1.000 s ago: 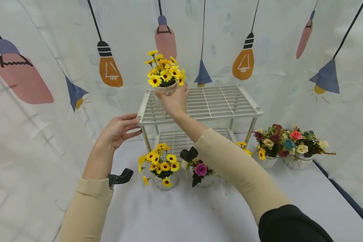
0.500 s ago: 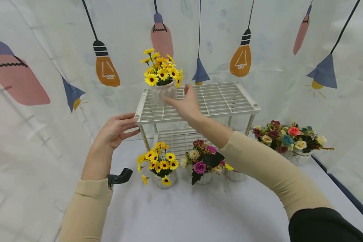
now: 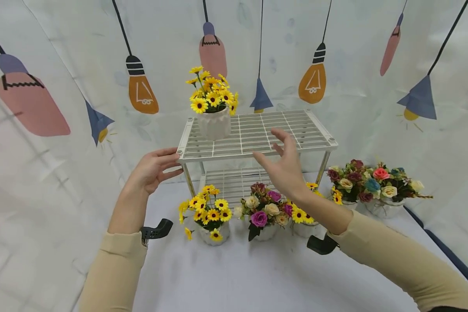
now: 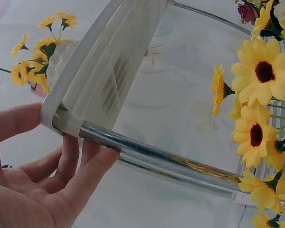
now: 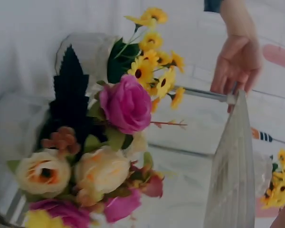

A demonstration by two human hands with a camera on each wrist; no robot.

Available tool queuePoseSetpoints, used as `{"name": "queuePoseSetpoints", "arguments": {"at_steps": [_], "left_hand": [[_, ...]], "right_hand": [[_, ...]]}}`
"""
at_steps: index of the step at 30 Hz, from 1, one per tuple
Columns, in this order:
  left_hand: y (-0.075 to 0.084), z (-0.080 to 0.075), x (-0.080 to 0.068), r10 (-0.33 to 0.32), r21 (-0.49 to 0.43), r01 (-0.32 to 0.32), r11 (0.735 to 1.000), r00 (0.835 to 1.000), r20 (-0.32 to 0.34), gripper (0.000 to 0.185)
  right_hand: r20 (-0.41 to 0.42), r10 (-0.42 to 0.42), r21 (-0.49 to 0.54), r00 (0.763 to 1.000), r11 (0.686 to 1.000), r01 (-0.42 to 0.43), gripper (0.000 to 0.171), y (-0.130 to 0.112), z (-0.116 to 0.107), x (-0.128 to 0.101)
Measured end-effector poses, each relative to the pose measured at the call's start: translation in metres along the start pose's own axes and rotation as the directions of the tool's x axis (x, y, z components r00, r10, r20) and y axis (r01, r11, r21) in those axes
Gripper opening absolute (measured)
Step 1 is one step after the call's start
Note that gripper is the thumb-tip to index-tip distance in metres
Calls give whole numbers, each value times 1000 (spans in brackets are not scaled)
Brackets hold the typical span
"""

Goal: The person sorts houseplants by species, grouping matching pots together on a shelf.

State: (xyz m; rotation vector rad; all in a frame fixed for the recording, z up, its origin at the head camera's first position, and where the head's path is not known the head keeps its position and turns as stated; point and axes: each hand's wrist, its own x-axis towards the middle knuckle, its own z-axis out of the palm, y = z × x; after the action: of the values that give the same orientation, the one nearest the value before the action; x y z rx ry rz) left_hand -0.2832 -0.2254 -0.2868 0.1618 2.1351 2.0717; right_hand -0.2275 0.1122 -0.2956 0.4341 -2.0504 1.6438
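A white pot of yellow daisies (image 3: pixel 214 123) stands upright on the left part of the top shelf of a white wire rack (image 3: pixel 257 152). My left hand (image 3: pixel 150 171) holds that shelf's front left corner. In the left wrist view, its fingers (image 4: pixel 85 180) lie against the chrome post (image 4: pixel 156 156) and the corner. My right hand (image 3: pixel 286 169) holds nothing, its fingers spread in front of the shelf's front edge, to the right of the pot. Below it is a pot of purple and cream roses (image 3: pixel 263 216).
Another pot of yellow daisies (image 3: pixel 208 216) stands on the white table (image 3: pixel 234 277) before the rack's left leg. More yellow daisies (image 3: pixel 302 216) stand under my right forearm. Pots of mixed roses (image 3: pixel 386 190) are beside the rack at right. A cloth printed with lamps hangs behind.
My right hand has let go of the daisy pot on the top shelf and moved back, right and down. The pot stays on the shelf. My left hand keeps its hold on the corner.
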Motion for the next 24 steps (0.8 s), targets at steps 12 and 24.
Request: {"name": "queuePoseSetpoints", "arguments": {"at_steps": [12,24], "left_hand": [[-7,3,0,15,45,-12,999,999,-53,62],[-7,5,-1,31,59,-27,998,997,-65,66]], "right_hand": [[-194,-39,75,980,996,55,37,37,-60,-63],[-364,160,26,917,987,-161,38,88,-100,-117]]}}
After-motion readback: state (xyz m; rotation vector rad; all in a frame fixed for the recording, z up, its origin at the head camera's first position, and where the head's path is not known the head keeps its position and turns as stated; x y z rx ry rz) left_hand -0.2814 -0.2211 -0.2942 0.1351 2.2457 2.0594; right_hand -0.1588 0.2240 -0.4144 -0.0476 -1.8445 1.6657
